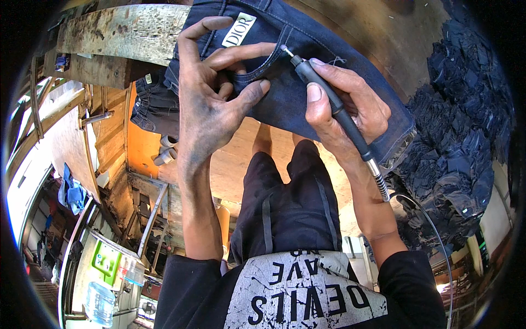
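Observation:
A dark blue denim garment (298, 101) with a white label (239, 29) and stitched seams lies across the upper middle. My left hand (211, 93) is on its curved pocket edge, fingers spread and bent, one fingertip against the seam and the thumb lower down; some fingertips are partly hidden. Between the thumb and fingers of my right hand (350, 104) is a slim black rotary tool (339, 109), its small tip at the seam beside my left fingertip. A metal spring collar and a thin cable trail from its rear end.
A worn wooden plank (123, 30) runs under the garment's left end. Dark fabric pieces (452, 137) form a large heap at right. Another dark garment (156, 104) hangs at left. At lower left are a clear water jug (99, 301) and a green container (107, 262).

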Tool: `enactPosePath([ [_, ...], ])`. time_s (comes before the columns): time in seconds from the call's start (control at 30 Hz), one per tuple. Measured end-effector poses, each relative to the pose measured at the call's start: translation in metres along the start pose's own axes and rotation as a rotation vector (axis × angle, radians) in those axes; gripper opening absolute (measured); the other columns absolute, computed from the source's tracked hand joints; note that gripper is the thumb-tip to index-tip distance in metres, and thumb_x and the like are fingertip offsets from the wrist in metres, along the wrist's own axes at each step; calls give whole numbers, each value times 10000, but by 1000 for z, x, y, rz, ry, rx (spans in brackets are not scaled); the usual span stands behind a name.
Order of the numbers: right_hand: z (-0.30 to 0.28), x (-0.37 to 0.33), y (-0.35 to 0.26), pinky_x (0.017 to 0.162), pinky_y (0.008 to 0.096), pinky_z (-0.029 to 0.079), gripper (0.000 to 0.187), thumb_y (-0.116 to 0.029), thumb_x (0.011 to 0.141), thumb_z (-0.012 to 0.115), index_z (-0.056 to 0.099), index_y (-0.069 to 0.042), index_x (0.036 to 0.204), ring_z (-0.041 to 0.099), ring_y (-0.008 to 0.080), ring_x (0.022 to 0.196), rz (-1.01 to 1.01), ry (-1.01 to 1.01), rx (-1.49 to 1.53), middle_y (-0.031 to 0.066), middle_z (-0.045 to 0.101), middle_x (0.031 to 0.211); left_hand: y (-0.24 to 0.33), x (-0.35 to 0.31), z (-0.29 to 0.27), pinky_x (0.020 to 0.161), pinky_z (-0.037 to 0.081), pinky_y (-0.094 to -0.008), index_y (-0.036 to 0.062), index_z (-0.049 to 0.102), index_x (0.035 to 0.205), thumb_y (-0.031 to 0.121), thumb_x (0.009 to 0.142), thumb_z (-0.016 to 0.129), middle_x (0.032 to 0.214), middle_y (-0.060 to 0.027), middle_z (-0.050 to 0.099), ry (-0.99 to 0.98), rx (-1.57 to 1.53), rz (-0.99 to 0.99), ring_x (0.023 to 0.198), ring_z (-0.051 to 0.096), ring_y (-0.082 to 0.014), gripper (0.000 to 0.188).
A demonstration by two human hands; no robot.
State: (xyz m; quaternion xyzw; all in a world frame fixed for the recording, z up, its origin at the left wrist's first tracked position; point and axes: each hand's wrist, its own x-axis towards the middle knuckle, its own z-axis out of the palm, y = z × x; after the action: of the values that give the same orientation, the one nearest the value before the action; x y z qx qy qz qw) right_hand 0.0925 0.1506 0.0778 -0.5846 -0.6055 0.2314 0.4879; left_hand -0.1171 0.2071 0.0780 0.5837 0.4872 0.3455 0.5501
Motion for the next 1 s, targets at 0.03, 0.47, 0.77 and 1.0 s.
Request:
enactPosePath([
  [0.03, 0, 0, -1, 769, 319, 675, 268, -24, 815, 804, 790, 1, 1081, 829, 237, 849, 20, 2, 16, 162, 829, 994, 0, 0, 1, 575, 456, -127, 47, 406, 1465, -72, 782, 845, 1171, -98, 830, 10, 3, 15, 709, 624, -65, 820],
  [0.47, 3, -1, 10, 717, 284, 654, 253, -127, 887, 833, 798, 1, 1101, 810, 184, 804, 48, 74, 62, 153, 826, 961, 1, 4, 4, 610, 489, -134, 53, 387, 1501, -121, 806, 796, 1231, -89, 818, -49, -58, 38, 778, 653, -65, 825],
  [0.77, 4, -3, 16, 698, 259, 637, 270, -172, 906, 840, 808, -7, 1117, 802, 153, 791, 84, 84, 70, 146, 832, 978, 12, 2, 4, 623, 523, -156, 68, 378, 1526, -103, 847, 784, 1306, -113, 789, -94, -59, -8, 787, 677, -57, 810],
  [1.0, 5, -4, 15, 710, 265, 637, 265, -162, 900, 831, 809, -6, 1113, 804, 162, 798, 56, 72, 83, 147, 833, 976, 5, 4, -3, 686, 542, -152, 52, 343, 1560, -21, 882, 837, 1334, -145, 774, -144, 64, 19, 904, 733, -74, 842],
])
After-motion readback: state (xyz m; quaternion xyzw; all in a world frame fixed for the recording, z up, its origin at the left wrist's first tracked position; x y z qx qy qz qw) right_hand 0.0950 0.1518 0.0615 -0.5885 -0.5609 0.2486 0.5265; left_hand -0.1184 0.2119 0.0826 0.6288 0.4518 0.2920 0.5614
